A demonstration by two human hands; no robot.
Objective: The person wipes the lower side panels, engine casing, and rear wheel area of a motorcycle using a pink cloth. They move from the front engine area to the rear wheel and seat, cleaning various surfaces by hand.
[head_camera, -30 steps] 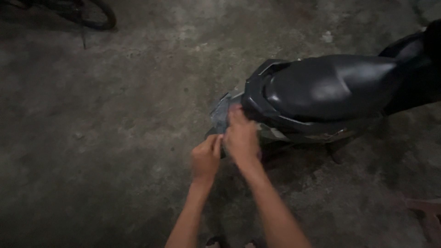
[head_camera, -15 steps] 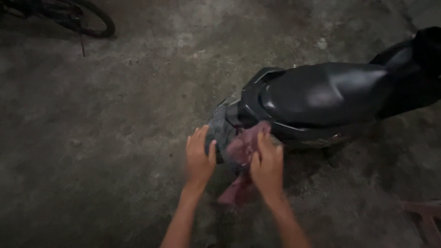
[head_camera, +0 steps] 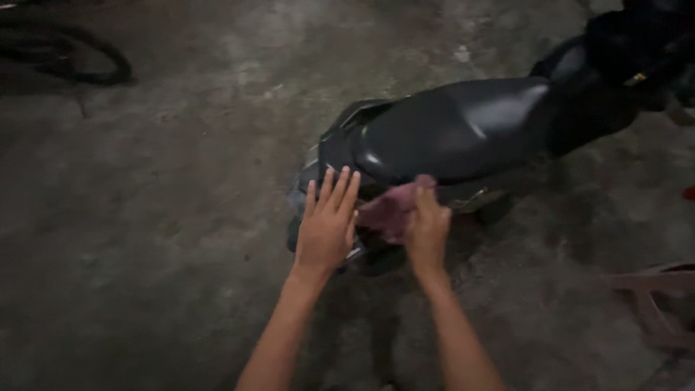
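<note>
Right hand (head_camera: 427,233) grips pink rag (head_camera: 391,210), pressed on scooter (head_camera: 449,130) tail below the seat. Left hand (head_camera: 327,226) lies flat, fingers (head_camera: 337,187) spread, holding nothing, just left of rag.

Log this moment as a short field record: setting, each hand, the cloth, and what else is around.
setting: dim concrete floor, seen from above
main object: black scooter, rear end toward the person
left hand: flat, fingers spread, on the scooter's tail
right hand: pressing a pinkish cloth against the body panel below the seat
cloth: bunched, partly under the right hand
nearby: bicycle wheel top left; reddish stool at right edge
</note>
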